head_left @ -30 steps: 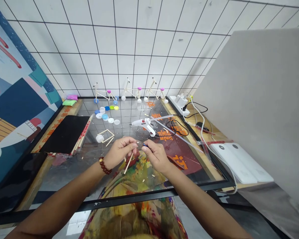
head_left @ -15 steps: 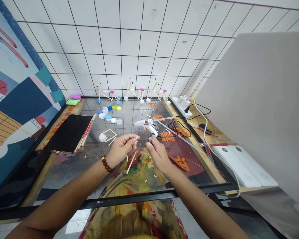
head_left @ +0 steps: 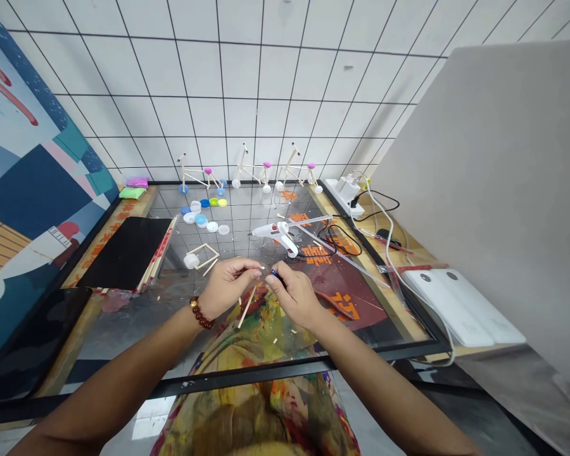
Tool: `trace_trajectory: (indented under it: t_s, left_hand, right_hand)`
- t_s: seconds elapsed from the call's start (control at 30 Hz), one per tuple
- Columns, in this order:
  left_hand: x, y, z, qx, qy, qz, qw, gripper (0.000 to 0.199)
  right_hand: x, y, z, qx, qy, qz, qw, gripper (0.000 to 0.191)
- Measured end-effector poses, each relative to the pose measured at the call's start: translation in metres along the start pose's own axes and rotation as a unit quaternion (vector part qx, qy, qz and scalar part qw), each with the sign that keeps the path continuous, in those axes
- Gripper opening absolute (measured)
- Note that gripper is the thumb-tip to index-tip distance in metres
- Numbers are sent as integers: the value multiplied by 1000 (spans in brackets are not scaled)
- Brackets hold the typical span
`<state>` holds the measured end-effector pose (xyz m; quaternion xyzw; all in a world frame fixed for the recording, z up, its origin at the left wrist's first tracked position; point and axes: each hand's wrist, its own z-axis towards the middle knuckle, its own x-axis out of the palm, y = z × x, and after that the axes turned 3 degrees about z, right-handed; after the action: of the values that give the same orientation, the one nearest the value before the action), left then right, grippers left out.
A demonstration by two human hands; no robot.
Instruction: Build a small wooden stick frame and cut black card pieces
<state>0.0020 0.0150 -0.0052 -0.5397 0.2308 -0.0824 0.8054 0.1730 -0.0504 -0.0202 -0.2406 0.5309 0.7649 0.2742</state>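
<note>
A small pale piece (head_left: 263,268) is pinched in the left hand's (head_left: 228,286) grip and a dark blue tool (head_left: 277,275) in the right hand's (head_left: 295,296), with half-legible orange lettering (head_left: 316,251) at right.

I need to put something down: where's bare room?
Best: the glass tabletop between the black sheet and the left forearm, nearly bare. Smaller: its near right corner, beside the right forearm. Crowded: around the glue gun, among the bottle caps, and below the left hand, where sticks lie.
</note>
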Motion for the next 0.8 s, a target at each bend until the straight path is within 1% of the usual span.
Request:
trace_trajectory:
  t_s: [0.07, 0.13, 0.2, 0.23, 0.3, 0.43, 0.5, 0.53, 0.6, 0.67, 0.73, 0.8]
  left_hand:
    - [-1, 0, 0, 58, -2, 52, 997, 10]
    - [-3, -1, -1, 119, -4, 98, 988, 12]
    - [-3, -1, -1, 165, -9, 127, 978, 13]
    - [-3, -1, -1, 178, -12, 134, 975, 13]
    - [-2, 0, -3, 179, -19, 137, 974, 13]
    - [3, 0, -7, 132, -33, 111, 984, 12]
    - [5, 1, -9, 94, -36, 79, 992, 12]
    - [5, 1, -9, 68, -27, 55, 996, 15]
    - [4, 1, -8, 10, 16, -7, 1000, 21]
    - [-1, 1, -5, -42, 77, -68, 994, 27]
    - [-6, 2, -1, -88, 130, -124, 980, 32]
    - [-11, 2, 2, -132, 178, -177, 959, 38]
  right_hand:
    - [0, 0, 0, -7, 5, 1, 1000, 30]
    - [2, 0, -1, -13, 9, 8, 1000, 30]
    - [3, 1, -2, -17, 14, 26, 999, 27]
    - [3, 2, -2, -18, 17, 38, 999, 26]
    - [4, 4, -2, -22, 19, 60, 998, 24]
    - [6, 8, -2, -27, 8, 92, 995, 24]
    - [6, 9, -2, -30, 1, 117, 993, 25]
    - [6, 10, -2, -34, 0, 129, 991, 25]
    - [5, 9, -2, -42, 4, 141, 989, 27]
    - [3, 8, -3, -50, 10, 138, 989, 27]
    - [2, 7, -4, -58, 13, 125, 990, 28]
    - [1, 7, -4, -73, 12, 111, 991, 28]
